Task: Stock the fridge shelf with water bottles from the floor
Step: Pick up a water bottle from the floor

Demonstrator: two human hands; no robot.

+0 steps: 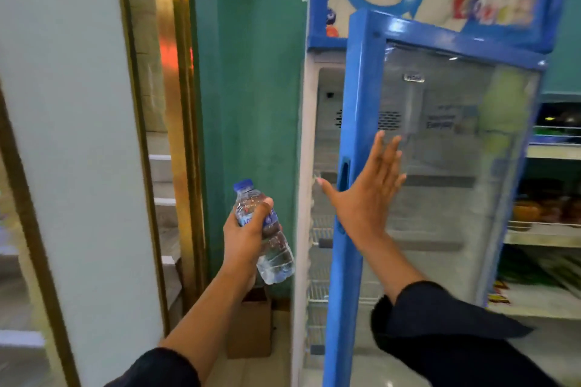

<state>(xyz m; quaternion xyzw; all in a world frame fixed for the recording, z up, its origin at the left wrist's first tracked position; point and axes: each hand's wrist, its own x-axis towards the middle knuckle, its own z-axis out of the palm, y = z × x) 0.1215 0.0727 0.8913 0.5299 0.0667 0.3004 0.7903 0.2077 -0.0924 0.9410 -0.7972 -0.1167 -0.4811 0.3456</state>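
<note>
My left hand (246,237) grips a clear water bottle (276,261) with a blue cap, tilted, in front of the green wall left of the fridge. My right hand (367,195) is flat with fingers spread against the glass of the blue fridge door (355,104), just right of its handle slot. The door stands partly ajar. Inside the fridge, white wire shelves (319,291) show through the gap and look bare.
A brown cardboard box (251,324) sits on the floor between the green wall and the fridge. A white pillar with gold trim (81,135) fills the left. Shop shelves with goods (547,223) stand to the right of the fridge.
</note>
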